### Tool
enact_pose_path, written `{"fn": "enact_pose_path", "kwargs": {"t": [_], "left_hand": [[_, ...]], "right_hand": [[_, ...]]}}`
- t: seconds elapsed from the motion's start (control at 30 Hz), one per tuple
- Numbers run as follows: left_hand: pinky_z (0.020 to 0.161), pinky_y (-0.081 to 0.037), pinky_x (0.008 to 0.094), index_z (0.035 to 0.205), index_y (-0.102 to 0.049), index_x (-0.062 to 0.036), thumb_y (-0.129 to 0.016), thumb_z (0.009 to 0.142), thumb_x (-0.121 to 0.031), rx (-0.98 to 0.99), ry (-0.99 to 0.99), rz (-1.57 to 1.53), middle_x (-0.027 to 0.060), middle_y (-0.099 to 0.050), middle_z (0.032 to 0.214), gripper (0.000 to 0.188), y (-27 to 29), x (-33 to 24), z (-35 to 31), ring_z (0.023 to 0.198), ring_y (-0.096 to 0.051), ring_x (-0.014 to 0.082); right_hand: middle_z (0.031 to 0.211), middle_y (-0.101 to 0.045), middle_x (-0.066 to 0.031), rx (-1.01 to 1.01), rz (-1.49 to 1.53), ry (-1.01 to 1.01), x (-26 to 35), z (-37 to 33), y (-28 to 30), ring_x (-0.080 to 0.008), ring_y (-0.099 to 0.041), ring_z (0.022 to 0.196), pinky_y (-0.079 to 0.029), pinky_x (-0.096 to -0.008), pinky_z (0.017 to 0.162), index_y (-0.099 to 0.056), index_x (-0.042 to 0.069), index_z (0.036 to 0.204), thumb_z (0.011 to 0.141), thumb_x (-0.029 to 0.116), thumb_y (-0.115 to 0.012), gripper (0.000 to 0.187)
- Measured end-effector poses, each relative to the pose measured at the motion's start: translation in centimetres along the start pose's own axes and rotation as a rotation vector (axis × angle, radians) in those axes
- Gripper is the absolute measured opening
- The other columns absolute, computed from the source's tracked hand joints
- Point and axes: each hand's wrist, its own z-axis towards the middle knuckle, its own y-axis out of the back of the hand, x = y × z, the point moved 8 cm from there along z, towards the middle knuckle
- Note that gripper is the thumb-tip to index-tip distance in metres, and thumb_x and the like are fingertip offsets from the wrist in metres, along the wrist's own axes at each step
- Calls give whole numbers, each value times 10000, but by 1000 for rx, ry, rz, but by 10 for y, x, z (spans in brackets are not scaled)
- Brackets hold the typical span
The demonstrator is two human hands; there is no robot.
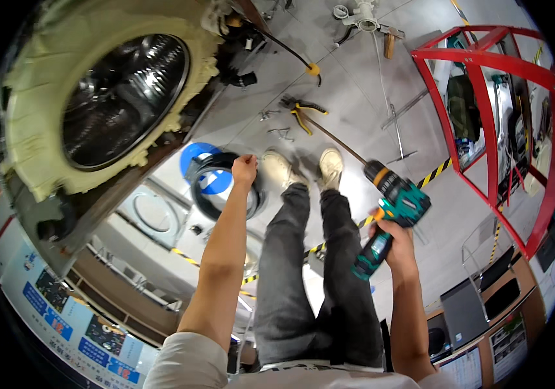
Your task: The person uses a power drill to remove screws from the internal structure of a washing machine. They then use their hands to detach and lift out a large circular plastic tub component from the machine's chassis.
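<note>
My right hand (399, 241) grips a green and black cordless drill (402, 198) by its handle. A long thin bit reaches from the drill's chuck up and left toward yellow-and-black pliers (305, 114) on the floor. My left hand (245, 170) is closed in front of a black rubber ring (201, 202); whatever its fingers hold, if anything, is too small to make out. To the left is a washing machine tub (31, 123), with a pale yellow outer part and a shiny metal drum (125, 97) inside.
My shoes (279, 167) stand on grey tiles among small metal parts (281, 134). A red metal frame (423, 84) with tools in it is at the right. At the top are a white plastic part (367, 24) and a hammer (389, 45). A pale panel with a round opening (172, 217) lies at left.
</note>
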Motion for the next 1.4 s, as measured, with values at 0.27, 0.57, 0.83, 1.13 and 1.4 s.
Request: {"fn": "enact_pose_path", "kwargs": {"t": [0.27,0.57,0.83,1.13,1.4], "left_hand": [[759,-522,393,1056,-713,-51,-609,903,-279,-95,-286,237,176,-712,881,294,-147,14,144,834,-683,332],[727,-523,442,987,-680,-44,-599,906,-276,215,-165,125,192,-699,836,259,-169,32,118,818,-682,355],[762,-527,313,1169,-606,26,-533,993,-227,269,-190,102,110,-679,976,316,-15,-10,13,855,-653,166],[820,-506,300,1229,-566,-15,-553,992,-271,-135,-326,-272,82,-674,1002,349,220,-159,-47,932,-627,162],[1031,-406,384,1393,-418,-41,-590,973,-295,-268,-731,-244,117,-563,1284,520,218,-302,0,1195,-521,218]], "right_hand": [[1043,-609,-128,-125,310,70,-58,105,148,-214,-644,736,-558,-342,685,-489,8,1239,777,52,-657,494],[1142,-592,-68,187,623,169,-125,298,173,-168,-597,882,-523,-314,806,-478,14,1290,847,67,-658,481],[1163,-639,-69,43,522,43,-172,399,202,-136,-615,857,-522,-279,810,-555,32,1276,917,203,-644,408],[1134,-621,-1,-176,307,-11,-229,458,260,-142,-579,1031,-454,-295,889,-579,85,1267,867,283,-741,475],[1369,-520,-77,-359,37,166,-243,469,288,-192,-481,1248,-335,-318,1067,-460,9,1394,851,339,-750,698]]}}
